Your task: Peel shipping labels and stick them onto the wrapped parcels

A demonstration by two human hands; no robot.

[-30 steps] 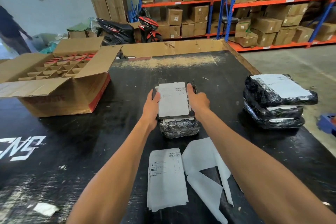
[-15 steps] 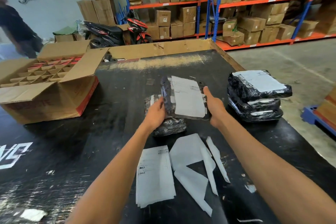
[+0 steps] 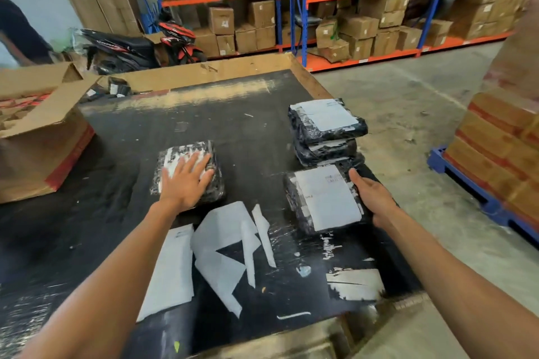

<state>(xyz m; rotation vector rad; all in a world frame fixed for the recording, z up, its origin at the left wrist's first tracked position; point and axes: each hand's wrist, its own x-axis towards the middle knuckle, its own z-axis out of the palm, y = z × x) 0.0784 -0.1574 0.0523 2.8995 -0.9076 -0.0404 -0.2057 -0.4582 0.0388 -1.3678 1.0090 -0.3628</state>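
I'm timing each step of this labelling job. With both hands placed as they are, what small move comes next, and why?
Probably the right hand sets the labelled black-wrapped parcel beside or onto the labelled parcel stack; the left hand already rests flat on the unlabelled parcel.

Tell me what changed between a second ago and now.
The labelled parcel went right off the unlabelled parcel, carried by the right hand to beside the stack. The left hand let go and now lies flat on the unlabelled one. Label sheets stayed.

Left grip [image 3: 186, 181] flat with fingers spread, right grip [image 3: 372, 195] curled, both arms outstretched
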